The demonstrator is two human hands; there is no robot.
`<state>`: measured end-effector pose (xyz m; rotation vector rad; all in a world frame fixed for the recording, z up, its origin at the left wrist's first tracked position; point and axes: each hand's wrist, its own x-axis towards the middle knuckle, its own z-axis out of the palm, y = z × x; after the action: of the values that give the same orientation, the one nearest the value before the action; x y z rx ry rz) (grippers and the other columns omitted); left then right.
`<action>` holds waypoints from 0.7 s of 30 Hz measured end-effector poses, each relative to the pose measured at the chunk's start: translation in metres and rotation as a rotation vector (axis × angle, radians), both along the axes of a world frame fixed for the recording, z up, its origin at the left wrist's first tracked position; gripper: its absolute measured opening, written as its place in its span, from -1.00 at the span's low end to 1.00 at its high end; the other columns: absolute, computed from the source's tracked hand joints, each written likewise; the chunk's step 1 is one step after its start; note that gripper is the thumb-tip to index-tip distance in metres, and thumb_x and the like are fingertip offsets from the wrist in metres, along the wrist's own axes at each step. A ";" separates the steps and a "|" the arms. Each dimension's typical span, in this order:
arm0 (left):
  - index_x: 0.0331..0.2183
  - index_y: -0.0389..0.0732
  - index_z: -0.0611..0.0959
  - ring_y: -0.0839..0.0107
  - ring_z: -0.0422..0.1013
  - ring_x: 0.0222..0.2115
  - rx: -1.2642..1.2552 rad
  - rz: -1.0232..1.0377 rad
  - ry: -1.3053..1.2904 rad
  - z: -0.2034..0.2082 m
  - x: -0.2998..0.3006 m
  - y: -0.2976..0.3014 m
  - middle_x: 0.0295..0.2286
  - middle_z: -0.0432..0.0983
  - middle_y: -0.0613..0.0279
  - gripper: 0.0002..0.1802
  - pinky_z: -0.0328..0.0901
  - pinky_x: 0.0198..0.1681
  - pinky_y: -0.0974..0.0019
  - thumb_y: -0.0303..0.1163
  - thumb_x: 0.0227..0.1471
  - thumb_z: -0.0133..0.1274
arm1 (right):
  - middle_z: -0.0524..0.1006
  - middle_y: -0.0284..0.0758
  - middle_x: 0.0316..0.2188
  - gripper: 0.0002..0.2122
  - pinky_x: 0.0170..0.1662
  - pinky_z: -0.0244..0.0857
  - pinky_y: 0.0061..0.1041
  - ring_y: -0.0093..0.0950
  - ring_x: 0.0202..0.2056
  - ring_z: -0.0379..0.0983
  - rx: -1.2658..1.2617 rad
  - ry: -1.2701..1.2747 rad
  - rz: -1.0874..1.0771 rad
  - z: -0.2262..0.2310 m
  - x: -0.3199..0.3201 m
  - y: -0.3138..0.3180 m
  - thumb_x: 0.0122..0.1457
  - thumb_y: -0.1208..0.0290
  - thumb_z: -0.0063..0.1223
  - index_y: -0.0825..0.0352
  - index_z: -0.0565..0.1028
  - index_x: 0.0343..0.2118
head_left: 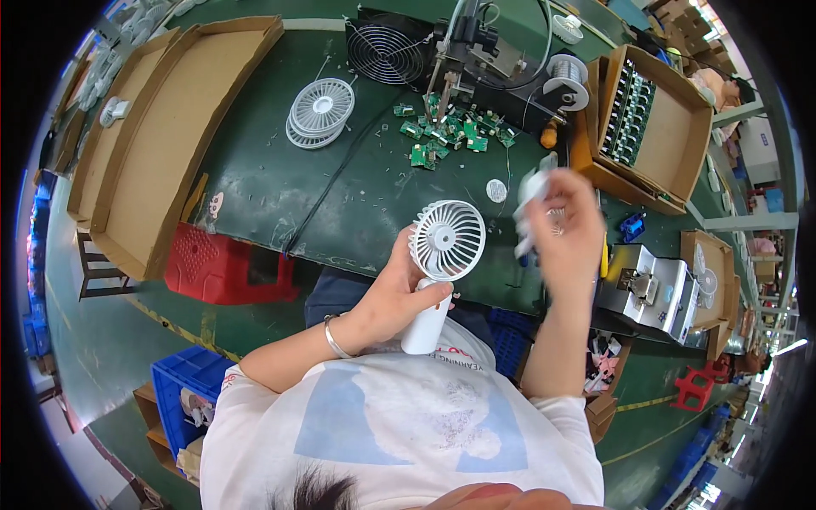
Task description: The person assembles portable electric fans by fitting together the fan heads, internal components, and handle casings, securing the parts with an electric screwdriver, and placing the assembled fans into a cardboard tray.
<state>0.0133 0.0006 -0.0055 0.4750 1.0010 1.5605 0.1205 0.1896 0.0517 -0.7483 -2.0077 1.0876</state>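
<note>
My left hand [393,293] is closed around the handle of a white handheld fan [446,240], held upright in front of my chest with its round slatted head toward me. Over the bench's right part, my right hand [569,225] is raised and blurred by motion. Its fingers grip a small white part [533,194], too smeared to name. On the bench, left of the circuit boards, lie stacked white round fan grilles [321,106]. A small round white disc [496,190] lies between the two hands, farther back.
Several green circuit boards [450,132] lie beneath a bench machine with a solder wire spool [565,81]. Behind them stands a black cooling fan [387,53]. Cardboard trays [183,127] line the left; a box of boards [659,127] and a metal device [646,289] stand right.
</note>
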 end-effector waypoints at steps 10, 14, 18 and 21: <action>0.16 -0.21 -0.02 0.45 0.35 -0.13 0.011 0.079 0.203 -0.002 0.001 0.005 -0.08 0.31 0.14 -0.20 0.36 -0.21 0.37 -0.61 -0.05 0.01 | 0.42 -0.28 -0.30 -0.65 -0.32 0.37 -0.55 -0.47 -0.35 0.45 0.222 -0.113 0.344 -0.023 -0.001 -0.053 -0.13 0.69 0.17 0.33 0.52 -0.19; 0.11 -0.20 0.06 0.46 0.29 -0.12 0.068 0.091 0.138 0.001 -0.006 0.001 -0.08 0.27 0.13 -0.31 0.30 -0.16 0.39 -0.60 -0.05 -0.04 | 0.38 -0.28 -0.29 -0.65 -0.32 0.39 -0.51 -0.43 -0.35 0.45 0.180 -0.140 0.335 -0.028 -0.008 -0.062 -0.14 0.70 0.19 0.34 0.51 -0.20; -0.03 -0.24 0.28 0.55 0.34 -0.25 -0.030 0.189 0.328 0.007 -0.016 0.005 -0.25 0.40 0.25 -0.55 0.30 -0.24 0.45 -0.49 0.03 0.03 | 0.39 -0.25 -0.30 -0.63 -0.32 0.40 -0.51 -0.39 -0.36 0.45 0.332 -0.105 0.432 -0.030 -0.011 -0.066 -0.14 0.71 0.20 0.33 0.51 -0.19; -0.11 -0.26 0.39 0.57 0.36 -0.30 -0.115 0.252 0.501 0.010 -0.015 0.006 -0.31 0.45 0.28 -0.64 0.31 -0.26 0.46 -0.48 0.02 0.09 | 0.40 -0.23 -0.29 -0.63 -0.34 0.41 -0.54 -0.41 -0.38 0.44 0.387 -0.030 0.395 -0.032 -0.009 -0.069 -0.14 0.73 0.20 0.35 0.50 -0.18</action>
<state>-0.0019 0.0068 0.0046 0.7000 1.5747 1.6295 0.1113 0.1206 0.0200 -0.1714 -2.3571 0.8546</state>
